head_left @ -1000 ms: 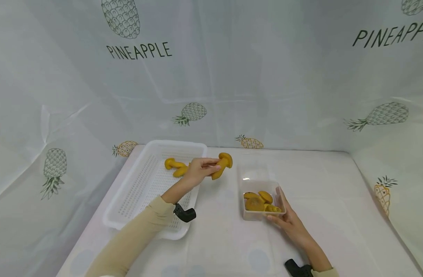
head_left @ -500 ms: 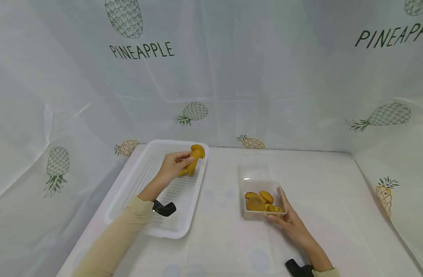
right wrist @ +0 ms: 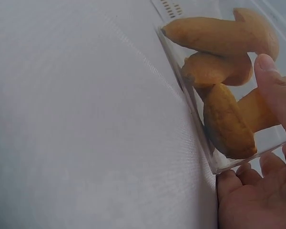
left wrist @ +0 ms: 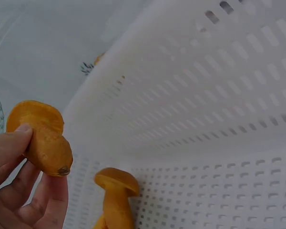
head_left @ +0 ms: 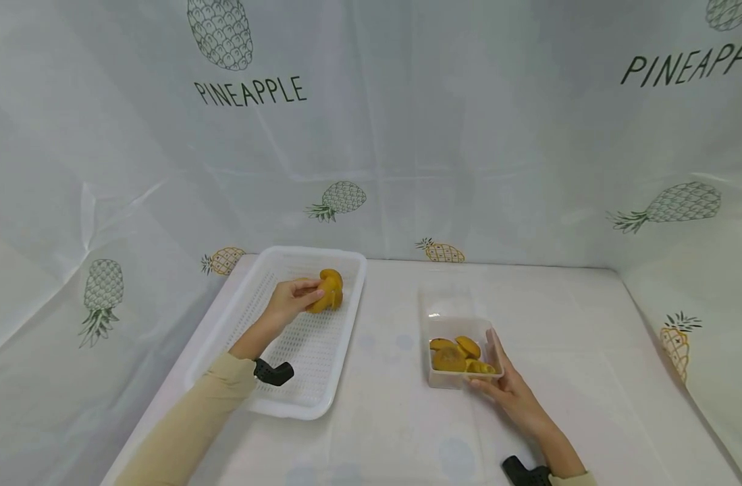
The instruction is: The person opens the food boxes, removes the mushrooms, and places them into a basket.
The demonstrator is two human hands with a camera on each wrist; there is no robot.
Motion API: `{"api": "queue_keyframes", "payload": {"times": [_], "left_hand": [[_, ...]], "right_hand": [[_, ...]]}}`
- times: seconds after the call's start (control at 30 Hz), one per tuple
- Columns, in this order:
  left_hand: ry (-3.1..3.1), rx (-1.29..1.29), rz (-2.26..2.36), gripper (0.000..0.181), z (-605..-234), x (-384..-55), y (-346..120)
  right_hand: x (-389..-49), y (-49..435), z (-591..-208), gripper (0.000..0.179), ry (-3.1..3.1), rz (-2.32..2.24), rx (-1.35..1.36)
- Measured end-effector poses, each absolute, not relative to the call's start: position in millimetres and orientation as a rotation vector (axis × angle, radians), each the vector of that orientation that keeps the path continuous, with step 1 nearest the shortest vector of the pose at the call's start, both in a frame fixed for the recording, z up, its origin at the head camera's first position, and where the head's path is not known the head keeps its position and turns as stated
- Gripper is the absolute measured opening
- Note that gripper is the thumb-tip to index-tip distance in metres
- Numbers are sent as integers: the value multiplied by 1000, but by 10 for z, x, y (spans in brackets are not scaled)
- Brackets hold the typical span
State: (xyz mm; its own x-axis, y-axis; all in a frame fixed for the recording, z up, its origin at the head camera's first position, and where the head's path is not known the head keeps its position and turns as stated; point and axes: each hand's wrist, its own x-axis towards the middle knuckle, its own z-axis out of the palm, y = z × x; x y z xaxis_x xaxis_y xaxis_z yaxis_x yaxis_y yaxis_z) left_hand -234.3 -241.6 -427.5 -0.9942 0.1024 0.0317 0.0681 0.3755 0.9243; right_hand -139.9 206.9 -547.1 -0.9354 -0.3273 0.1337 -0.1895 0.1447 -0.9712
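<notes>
In the head view my left hand (head_left: pixel 284 304) is over the far part of a white perforated basket (head_left: pixel 348 337). Between thumb and fingers it pinches a yellow-orange mushroom (left wrist: pixel 46 145), raised above the basket floor in the left wrist view. Below it lies another mushroom (left wrist: pixel 117 198) with a brown cap, partly cut off by the frame. My right hand (head_left: pixel 512 398) holds the near right corner of a clear plastic box (head_left: pixel 446 381), thumb on the wall and fingers low outside. Several mushrooms (right wrist: pixel 229 121) lie inside the box, some partly covered by others.
A transparent lid-like flap (head_left: pixel 446 297) extends behind the box. Both containers stand on a white-covered table (head_left: pixel 383 418). Behind the table and at its sides hangs a pineapple-print sheet (head_left: pixel 468 135).
My left hand has moved left from between the containers to over the basket and lowered, carrying the mushroom. The right hand and box have stayed in place.
</notes>
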Motion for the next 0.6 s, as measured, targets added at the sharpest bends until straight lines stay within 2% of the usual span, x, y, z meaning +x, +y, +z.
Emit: {"api": "queue_keyframes", "payload": {"times": [0.6], "left_hand": [[2523,195,1548,37,-4583,-2339,-2439]], "right_hand": [[-1403,2073,-5469,103,2236,-1936,-471]]}}
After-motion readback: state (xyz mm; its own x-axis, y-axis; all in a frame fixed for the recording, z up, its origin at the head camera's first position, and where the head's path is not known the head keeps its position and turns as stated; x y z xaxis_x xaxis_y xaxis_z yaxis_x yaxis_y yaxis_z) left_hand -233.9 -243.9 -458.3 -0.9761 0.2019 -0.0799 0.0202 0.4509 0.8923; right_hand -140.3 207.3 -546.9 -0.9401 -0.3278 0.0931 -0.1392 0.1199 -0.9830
